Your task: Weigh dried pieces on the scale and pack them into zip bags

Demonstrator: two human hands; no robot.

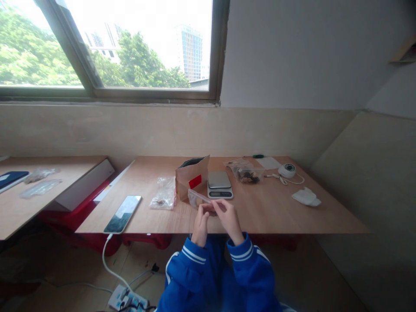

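Observation:
My left hand (202, 224) and my right hand (228, 216) are together near the table's front edge. Between them is a small clear plastic zip bag (195, 199), tilted to the left, with something brownish in it that I cannot make out. Fingers of both hands are closed along the bag's edge. Just behind the bag stands an upright brown paper pouch (184, 184) with a red label and an open top. To the right of the pouch sits a small kitchen scale (220, 185) with a metal plate and a dark display.
Left of the pouch lie another clear bag (163, 193) and a phone (123, 213) on a white cable. Bags of dark pieces (248, 175), a white round camera (287, 170) and a crumpled white tissue (306, 197) lie to the right. A power strip (127, 299) rests on the floor.

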